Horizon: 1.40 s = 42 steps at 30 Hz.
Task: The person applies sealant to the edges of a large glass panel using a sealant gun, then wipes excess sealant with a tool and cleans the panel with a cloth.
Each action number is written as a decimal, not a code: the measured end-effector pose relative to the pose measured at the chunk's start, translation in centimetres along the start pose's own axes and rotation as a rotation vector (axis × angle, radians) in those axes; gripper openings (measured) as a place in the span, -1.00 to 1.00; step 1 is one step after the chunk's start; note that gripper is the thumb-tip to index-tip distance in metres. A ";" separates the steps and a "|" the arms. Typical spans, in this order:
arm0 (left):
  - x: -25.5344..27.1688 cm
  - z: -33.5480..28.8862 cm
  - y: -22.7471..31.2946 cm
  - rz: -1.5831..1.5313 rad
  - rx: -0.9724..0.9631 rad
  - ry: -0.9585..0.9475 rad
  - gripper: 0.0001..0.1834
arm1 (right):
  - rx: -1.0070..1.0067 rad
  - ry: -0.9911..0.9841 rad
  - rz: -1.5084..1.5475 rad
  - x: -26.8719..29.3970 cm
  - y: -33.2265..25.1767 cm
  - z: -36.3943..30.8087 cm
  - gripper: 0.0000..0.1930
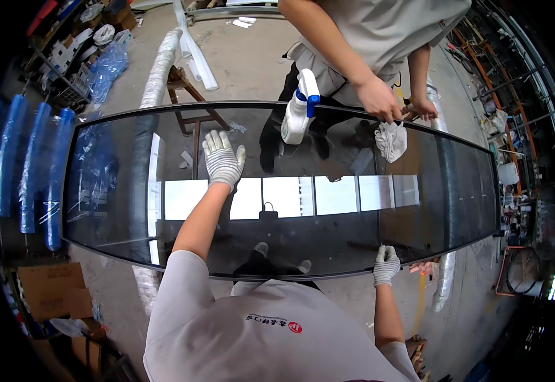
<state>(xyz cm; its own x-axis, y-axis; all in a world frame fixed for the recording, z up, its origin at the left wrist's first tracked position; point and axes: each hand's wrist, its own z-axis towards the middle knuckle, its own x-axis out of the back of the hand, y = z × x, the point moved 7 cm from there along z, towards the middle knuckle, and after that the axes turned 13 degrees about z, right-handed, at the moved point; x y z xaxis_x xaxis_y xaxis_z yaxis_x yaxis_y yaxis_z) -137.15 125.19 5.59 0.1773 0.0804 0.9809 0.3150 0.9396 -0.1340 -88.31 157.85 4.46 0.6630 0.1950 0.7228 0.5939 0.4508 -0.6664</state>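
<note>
Glass, one long dark pane (328, 223), lies flat across wooden trestles (188, 95) in front of me, stretching from my left to my right. A white spray bottle (298, 111) with a blue trigger stands on its far half; whether there is liquid inside I cannot tell. My left hand (222, 159), gloved in white, reaches out with the arm straight and lies palm down, fingers spread, flat on the glass, holding nothing. My right hand (386, 265), also gloved, curls over the near edge of the pane, gripping it. Opposite me, another person's bare hand (377, 99) presses a white cloth (391, 140) on the glass.
</note>
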 end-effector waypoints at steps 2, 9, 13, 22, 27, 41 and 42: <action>-0.5 2.2 2.1 -0.012 -0.069 0.045 -0.19 | -0.004 -0.046 -0.059 -0.1 -0.7 0.2 -0.75; -0.6 3.6 5.8 -0.019 -0.175 0.124 -0.20 | -0.082 -0.082 -0.049 -0.2 -2.0 0.4 -0.76; 1.5 -3.6 8.7 -0.120 -0.313 0.123 -0.17 | -0.008 0.006 -0.089 0.3 -2.0 -0.1 -0.72; 6.5 -24.6 18.7 -0.318 -0.908 -0.152 -0.32 | -0.034 -0.104 -0.053 0.1 -2.7 0.2 -0.70; 9.1 -24.1 16.8 -0.877 -0.527 -0.489 -0.44 | 0.176 -0.124 -0.150 0.1 -3.6 0.3 -0.71; 15.5 -31.9 9.5 -2.275 0.309 -0.668 -0.18 | 0.422 -0.201 -0.003 0.4 -4.4 -1.0 -0.77; 14.4 -33.2 8.3 -2.096 0.291 -0.685 -0.18 | 0.421 -0.212 -0.007 0.4 -4.3 -1.0 -0.79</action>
<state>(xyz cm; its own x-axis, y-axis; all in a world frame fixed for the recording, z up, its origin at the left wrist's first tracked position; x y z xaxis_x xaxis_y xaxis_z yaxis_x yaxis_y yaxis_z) -101.03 123.08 13.94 -0.4020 -0.7956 -0.4533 -0.5540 -0.1828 0.8122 -90.13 155.13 7.43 0.5258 0.3443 0.7778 0.3328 0.7583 -0.5606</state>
